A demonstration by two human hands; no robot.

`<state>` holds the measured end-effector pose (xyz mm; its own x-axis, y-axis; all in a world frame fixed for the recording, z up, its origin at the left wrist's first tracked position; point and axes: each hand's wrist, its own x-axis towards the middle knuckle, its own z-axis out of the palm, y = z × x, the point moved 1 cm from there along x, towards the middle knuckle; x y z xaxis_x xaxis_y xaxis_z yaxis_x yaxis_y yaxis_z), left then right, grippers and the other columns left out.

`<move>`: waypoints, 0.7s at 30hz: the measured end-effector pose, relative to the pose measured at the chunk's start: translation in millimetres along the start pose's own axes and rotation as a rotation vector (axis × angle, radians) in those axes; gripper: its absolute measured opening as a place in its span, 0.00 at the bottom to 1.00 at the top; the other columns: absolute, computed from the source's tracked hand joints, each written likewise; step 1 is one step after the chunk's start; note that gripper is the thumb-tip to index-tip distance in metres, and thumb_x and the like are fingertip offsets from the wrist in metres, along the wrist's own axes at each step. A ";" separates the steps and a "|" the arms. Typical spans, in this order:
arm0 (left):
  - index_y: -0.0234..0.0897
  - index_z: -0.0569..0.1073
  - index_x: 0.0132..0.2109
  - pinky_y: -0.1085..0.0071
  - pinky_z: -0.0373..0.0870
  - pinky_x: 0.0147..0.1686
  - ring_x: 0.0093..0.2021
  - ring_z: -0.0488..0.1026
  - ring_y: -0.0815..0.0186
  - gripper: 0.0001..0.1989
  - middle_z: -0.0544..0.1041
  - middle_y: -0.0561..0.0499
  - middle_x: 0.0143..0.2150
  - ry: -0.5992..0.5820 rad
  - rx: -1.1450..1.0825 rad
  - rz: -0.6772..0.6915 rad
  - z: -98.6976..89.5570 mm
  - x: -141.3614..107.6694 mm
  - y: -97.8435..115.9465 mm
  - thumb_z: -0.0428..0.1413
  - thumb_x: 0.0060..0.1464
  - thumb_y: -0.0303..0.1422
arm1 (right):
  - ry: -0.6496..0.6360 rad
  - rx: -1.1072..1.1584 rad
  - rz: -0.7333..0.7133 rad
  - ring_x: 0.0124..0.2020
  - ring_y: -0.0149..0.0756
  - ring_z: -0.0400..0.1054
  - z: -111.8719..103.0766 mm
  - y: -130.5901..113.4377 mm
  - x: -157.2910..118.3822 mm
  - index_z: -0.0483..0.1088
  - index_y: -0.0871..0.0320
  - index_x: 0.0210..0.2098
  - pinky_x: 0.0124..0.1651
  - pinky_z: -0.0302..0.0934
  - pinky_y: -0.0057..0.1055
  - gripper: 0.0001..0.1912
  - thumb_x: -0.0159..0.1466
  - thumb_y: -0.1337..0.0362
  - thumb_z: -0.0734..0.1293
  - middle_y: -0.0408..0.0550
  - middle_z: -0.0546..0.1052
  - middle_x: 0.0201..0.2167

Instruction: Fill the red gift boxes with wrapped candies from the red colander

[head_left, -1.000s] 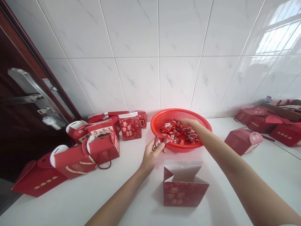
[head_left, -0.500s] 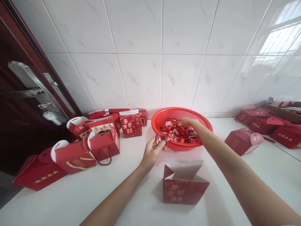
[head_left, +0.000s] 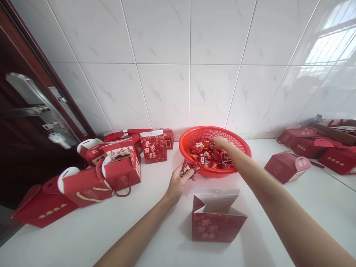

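Against the tiled wall stands a red plastic basket [head_left: 241, 139] with a perforated wall. Several red-wrapped candies [head_left: 213, 163] lie inside it. My right hand [head_left: 221, 143] reaches into the basket among the candies; its fingertips are largely hidden, so I cannot see whether it grips one. Just left of the basket's front rim, my left hand [head_left: 178, 181] is closed on wrapped candies [head_left: 189, 167] in red wrappers. Nearer to me, between my forearms, an upright red paper box [head_left: 218, 227] with gold characters has its top open.
Several red gift boxes [head_left: 83, 185] crowd the left side, some with cord handles. A red box with white characters [head_left: 154, 146] stands by the wall. More red boxes [head_left: 287, 167] are on the right, near a cardboard carton [head_left: 338, 131]. A door handle [head_left: 36, 107] with keys is far left.
My right hand shifts slightly within the basket, and the candies around it have moved a little. The left hand stays beside the rim with its candies. The view has shifted slightly.
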<state>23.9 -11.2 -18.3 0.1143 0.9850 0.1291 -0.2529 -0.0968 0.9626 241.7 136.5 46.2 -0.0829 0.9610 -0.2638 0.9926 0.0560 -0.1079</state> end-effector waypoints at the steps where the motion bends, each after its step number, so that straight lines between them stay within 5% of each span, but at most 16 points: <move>1: 0.36 0.74 0.35 0.70 0.67 0.35 0.28 0.70 0.68 0.14 0.73 0.55 0.26 -0.009 -0.017 -0.014 0.0 -0.5 -1.2 0.67 0.46 0.40 | 0.013 -0.005 0.010 0.50 0.40 0.71 -1.3 -0.9 -1.0 0.71 0.55 0.54 0.51 0.69 0.41 0.15 0.70 0.58 0.65 0.52 0.73 0.55; 9: 0.35 0.74 0.32 0.70 0.66 0.31 0.26 0.69 0.68 0.16 0.74 0.54 0.26 -0.051 -0.110 -0.139 -3.6 -3.8 -15.7 0.69 0.39 0.39 | 0.017 0.021 -0.029 0.50 0.42 0.72 -2.2 -2.7 -4.1 0.68 0.56 0.58 0.51 0.70 0.44 0.18 0.70 0.58 0.66 0.53 0.73 0.55; 13: 0.35 0.74 0.31 0.70 0.65 0.31 0.26 0.68 0.69 0.16 0.73 0.54 0.26 -0.078 -0.118 -0.173 -5.2 -1.1 -19.4 0.70 0.39 0.38 | -0.016 0.036 -0.078 0.51 0.50 0.73 -1.0 -3.4 -6.3 0.64 0.41 0.65 0.47 0.70 0.43 0.28 0.66 0.64 0.67 0.52 0.73 0.59; 16: 0.35 0.74 0.30 0.71 0.65 0.31 0.26 0.68 0.69 0.15 0.73 0.54 0.25 -0.096 -0.118 -0.182 -5.3 0.0 -20.3 0.69 0.39 0.38 | -0.050 0.034 -0.107 0.50 0.54 0.74 -0.4 -5.7 -4.6 0.62 0.38 0.66 0.43 0.71 0.42 0.35 0.62 0.68 0.69 0.50 0.74 0.59; 21: 0.36 0.75 0.30 0.70 0.65 0.32 0.26 0.68 0.68 0.15 0.73 0.54 0.25 -0.112 -0.111 -0.181 -6.7 0.7 -22.1 0.69 0.40 0.39 | -0.043 0.034 -0.142 0.41 0.41 0.75 3.1 -7.3 6.1 0.74 0.51 0.53 0.43 0.72 0.39 0.15 0.67 0.63 0.68 0.52 0.79 0.48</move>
<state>23.1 -7.4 -41.0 0.2716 0.9623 -0.0119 -0.3221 0.1026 0.9411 233.7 141.1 42.4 -0.2267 0.9317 -0.2838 0.9671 0.1807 -0.1792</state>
